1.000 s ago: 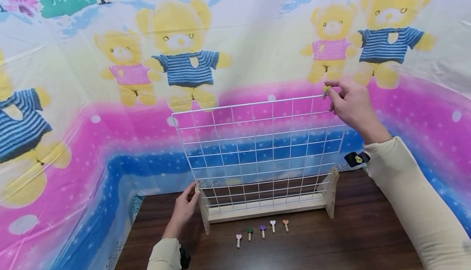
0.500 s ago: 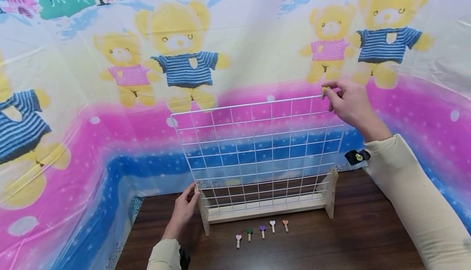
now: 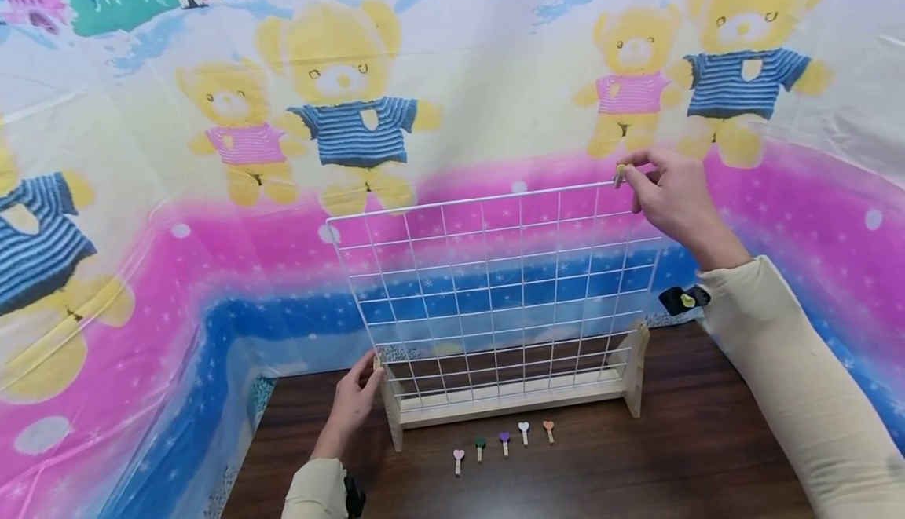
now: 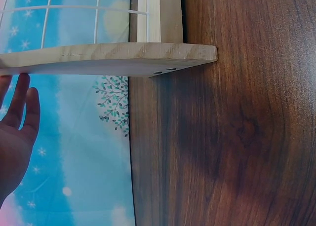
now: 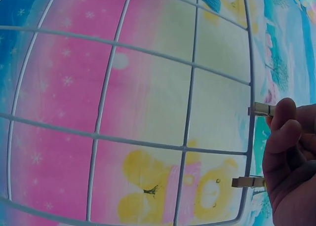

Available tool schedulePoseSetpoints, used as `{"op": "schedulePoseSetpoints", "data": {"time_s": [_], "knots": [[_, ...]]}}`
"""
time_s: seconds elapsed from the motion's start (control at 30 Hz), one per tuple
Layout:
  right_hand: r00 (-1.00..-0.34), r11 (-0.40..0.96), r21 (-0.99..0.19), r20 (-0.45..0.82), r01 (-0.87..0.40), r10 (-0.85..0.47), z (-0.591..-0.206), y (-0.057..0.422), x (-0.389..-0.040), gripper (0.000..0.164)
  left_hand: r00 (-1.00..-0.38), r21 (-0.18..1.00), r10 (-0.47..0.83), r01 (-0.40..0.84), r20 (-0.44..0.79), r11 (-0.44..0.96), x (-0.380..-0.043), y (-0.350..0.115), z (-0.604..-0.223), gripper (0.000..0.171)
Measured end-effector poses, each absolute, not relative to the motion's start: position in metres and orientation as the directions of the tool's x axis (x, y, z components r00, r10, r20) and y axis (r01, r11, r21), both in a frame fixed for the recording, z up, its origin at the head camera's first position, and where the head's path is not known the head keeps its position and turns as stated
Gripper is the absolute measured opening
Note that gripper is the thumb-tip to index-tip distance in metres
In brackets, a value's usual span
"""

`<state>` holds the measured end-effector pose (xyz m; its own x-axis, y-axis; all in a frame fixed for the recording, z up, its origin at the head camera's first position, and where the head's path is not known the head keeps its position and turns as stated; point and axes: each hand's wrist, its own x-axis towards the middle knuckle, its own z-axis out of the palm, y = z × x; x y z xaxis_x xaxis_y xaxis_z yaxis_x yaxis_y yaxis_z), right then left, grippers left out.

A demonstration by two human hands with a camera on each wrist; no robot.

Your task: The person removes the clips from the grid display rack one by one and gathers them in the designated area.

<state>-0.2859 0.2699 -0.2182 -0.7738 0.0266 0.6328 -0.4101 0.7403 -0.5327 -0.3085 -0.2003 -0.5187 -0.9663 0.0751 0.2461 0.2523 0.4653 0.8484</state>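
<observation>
My right hand (image 3: 672,197) pinches a small wooden clothespin (image 3: 619,175) with a yellow top at the upper wire of the white wire grid (image 3: 523,248), near its right end. In the right wrist view this clothespin (image 5: 261,109) touches the edge wire, its far end hidden by the fingers. A second clothespin (image 5: 248,182) sits on the same wire by the corner, partly behind the hand. My left hand (image 3: 351,401) touches the left wooden upright (image 3: 393,409) of the stand; in the left wrist view its fairly straight fingers (image 4: 20,95) meet the upright's outer face.
A row of several heart-topped clothespins lies before the stand, including a pink one (image 3: 459,462), a purple one (image 3: 505,444) and an orange one (image 3: 548,431). The stand rests on a dark wooden table (image 3: 608,472). A bear-printed cloth (image 3: 495,111) hangs behind.
My right hand and the pinched clothespin have shifted very slightly left along the top wire. My left hand stays at the upright, and the row of clothespins is unchanged.
</observation>
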Motion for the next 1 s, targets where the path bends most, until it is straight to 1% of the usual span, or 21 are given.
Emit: {"op": "schedulePoseSetpoints", "data": {"time_s": [0.13, 0.23, 0.47, 0.57, 0.67, 0.83, 1.0], "knots": [[-0.760, 0.709, -0.555, 0.649, -0.435, 0.042, -0.219, 0.268, -0.281, 0.027, -0.967, 0.848, 0.077, 0.250, 0.243, 0.467, -0.309, -0.201, -0.519, 0.044], [-0.752, 0.706, -0.546, 0.659, -0.451, 0.030, -0.224, 0.267, -0.276, 0.026, -0.966, 0.846, 0.077, 0.253, 0.246, 0.469, -0.309, -0.201, -0.520, 0.044], [-0.757, 0.718, -0.501, 0.652, -0.482, -0.053, -0.247, 0.264, -0.265, 0.022, -0.966, 0.850, 0.067, 0.252, 0.250, 0.464, -0.307, -0.200, -0.523, 0.043], [-0.771, 0.717, -0.500, 0.631, -0.485, -0.082, -0.260, 0.264, -0.262, 0.020, -0.965, 0.848, 0.065, 0.256, 0.255, 0.464, -0.307, -0.200, -0.523, 0.043], [-0.800, 0.716, -0.520, 0.593, -0.466, -0.090, -0.274, 0.263, -0.259, 0.018, -0.965, 0.849, 0.066, 0.254, 0.253, 0.464, -0.307, -0.201, -0.523, 0.044], [-0.829, 0.725, -0.529, 0.549, -0.442, -0.105, -0.298, 0.262, -0.254, 0.017, -0.969, 0.855, 0.064, 0.241, 0.238, 0.460, -0.308, -0.201, -0.521, 0.044], [-0.859, 0.726, -0.542, 0.496, -0.422, -0.129, -0.323, 0.261, -0.251, 0.017, -0.966, 0.850, 0.068, 0.252, 0.250, 0.463, -0.310, -0.200, -0.519, 0.043]]}}
